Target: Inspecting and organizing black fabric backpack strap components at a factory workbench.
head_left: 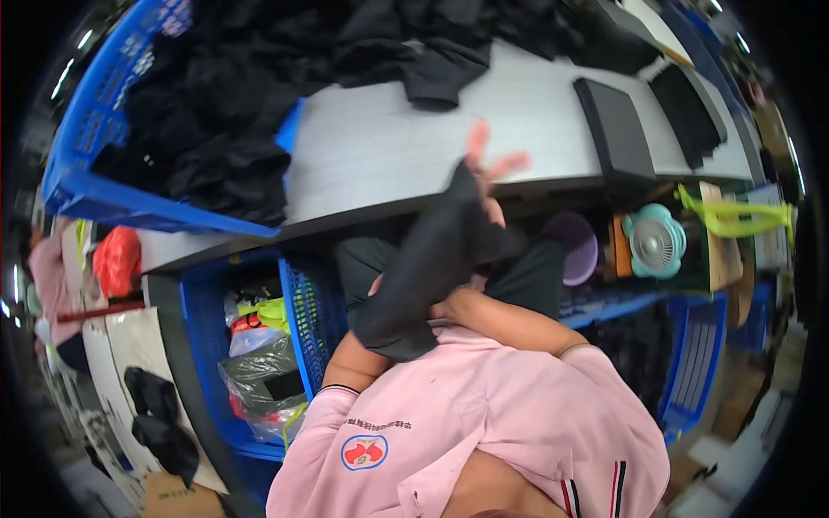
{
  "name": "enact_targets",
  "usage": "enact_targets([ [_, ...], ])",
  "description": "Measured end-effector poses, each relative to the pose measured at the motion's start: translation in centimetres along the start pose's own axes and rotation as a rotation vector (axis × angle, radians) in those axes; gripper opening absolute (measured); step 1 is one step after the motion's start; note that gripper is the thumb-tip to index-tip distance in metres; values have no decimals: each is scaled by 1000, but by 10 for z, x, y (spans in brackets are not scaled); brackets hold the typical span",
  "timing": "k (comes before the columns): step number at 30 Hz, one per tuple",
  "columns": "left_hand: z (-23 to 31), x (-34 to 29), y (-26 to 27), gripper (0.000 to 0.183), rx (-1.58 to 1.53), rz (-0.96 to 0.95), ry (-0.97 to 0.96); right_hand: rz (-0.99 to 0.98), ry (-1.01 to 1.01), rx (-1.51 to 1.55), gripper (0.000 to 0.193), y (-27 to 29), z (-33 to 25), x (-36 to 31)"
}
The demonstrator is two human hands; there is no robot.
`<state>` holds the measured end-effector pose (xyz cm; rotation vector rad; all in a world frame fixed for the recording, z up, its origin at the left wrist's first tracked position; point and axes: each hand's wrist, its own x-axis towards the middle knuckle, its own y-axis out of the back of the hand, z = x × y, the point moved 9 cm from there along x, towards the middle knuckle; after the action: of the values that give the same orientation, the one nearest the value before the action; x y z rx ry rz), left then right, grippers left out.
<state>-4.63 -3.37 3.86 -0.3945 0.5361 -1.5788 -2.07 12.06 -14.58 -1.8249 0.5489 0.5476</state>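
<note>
A black fabric tube (pixel 423 272), like a sleeve, is drawn over my left forearm from near the elbow to the wrist. My left hand (pixel 488 173) sticks out of its far end with fingers spread, blurred by motion, just above the table's near edge. Across my lap, my right hand (pixel 451 300) reaches under the tube and closes round it. A little skin shows at the tube's left side; most of the right fingers are hidden by the cloth.
Dark garments (pixel 432 73) lie along the grey table's (pixel 363 155) far side and fill a blue basket (pixel 164 207) at left. A dark flat panel (pixel 615 129) lies at right. Below are a blue crate (pixel 203 345) of bagged items, a purple bin (pixel 572 249) and a small fan (pixel 654 242).
</note>
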Motion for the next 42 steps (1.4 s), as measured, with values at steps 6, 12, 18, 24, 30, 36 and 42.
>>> enact_targets([
  [6,-23,-6,100,78,-93,344,-75,435,-96,-526,29,80,11,-22],
  [12,-21,-41,143,67,106,423,-239,788,1217,-732,13,46,-112,-159],
  [18,-34,-59,88,57,502,362,-298,670,1355,-1360,18,-32,-107,-160],
  [24,-46,-60,145,54,472,474,-197,497,1193,-1456,14,-31,-95,-140],
  [30,-100,-92,147,47,-105,657,342,-67,751,-144,16,-2,-94,-152],
  [36,-85,-87,82,45,48,316,132,270,866,-230,26,14,-152,-162],
  [42,-57,-78,105,43,116,340,-83,423,1238,-517,33,-3,-147,-203],
])
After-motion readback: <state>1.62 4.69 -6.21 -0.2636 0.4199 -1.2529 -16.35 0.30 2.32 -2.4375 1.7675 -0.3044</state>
